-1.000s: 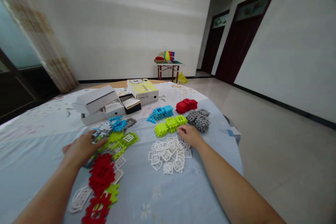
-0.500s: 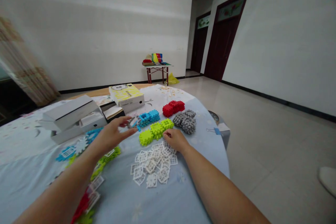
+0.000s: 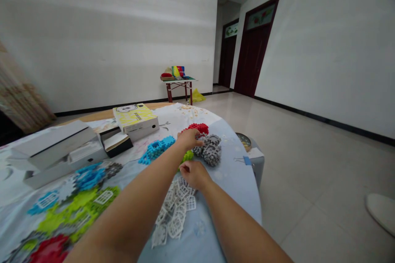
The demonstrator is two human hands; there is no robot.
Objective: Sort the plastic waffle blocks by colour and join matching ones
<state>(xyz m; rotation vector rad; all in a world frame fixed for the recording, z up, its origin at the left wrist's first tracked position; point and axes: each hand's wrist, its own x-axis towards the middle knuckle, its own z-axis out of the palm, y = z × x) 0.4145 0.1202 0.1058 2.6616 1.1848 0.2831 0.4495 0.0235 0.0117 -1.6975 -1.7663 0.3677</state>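
My left hand reaches across to the grey gear-edged building pieces. Its fingers are bent around a grey piece at the pile's left edge, partly hidden by the hand. Closer to me, my right hand is curled closed beside the lime-green pieces, and I cannot make out anything in it. My left forearm covers most of that green row. White lattice window pieces lie heaped below the right hand. Red pieces sit just behind the left hand, and blue pieces stand stacked to its left.
Mixed blue, green, grey and red pieces spread over the left of the cloth-covered table. Behind them are an open white box, a small black box and a yellow-and-white box. A clip lies near the right edge.
My left hand has moved right, from beside the blue pieces to the grey pile, and its forearm now crosses the green row. My right hand stays closed near the green pieces. The view has shifted right.
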